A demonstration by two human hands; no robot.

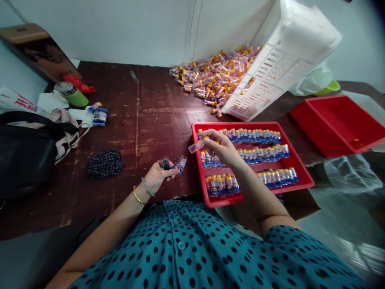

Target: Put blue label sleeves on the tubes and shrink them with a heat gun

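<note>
My left hand [159, 175] is closed over the brown table, gripping a small clear plastic packet [181, 163] with blue print; something dark [164, 163] also shows between its fingers. My right hand [221, 146] pinches a clear tube with a yellow cap [197, 145] above the left part of a red tray [303, 182]. Inside the tray, yellow-capped tubes in blue printed packets [224, 184] stand in three rows. The tube in my right hand points left, apart from the packet in my left hand.
A heap of yellow-capped tubes [216, 76] spills from a tilted white basket [278, 64] at the back. A second red tray [339, 124] is at the right. Leftward lie a dark patterned cloth [104, 163], a green cup [72, 94] and a black bag [24, 154].
</note>
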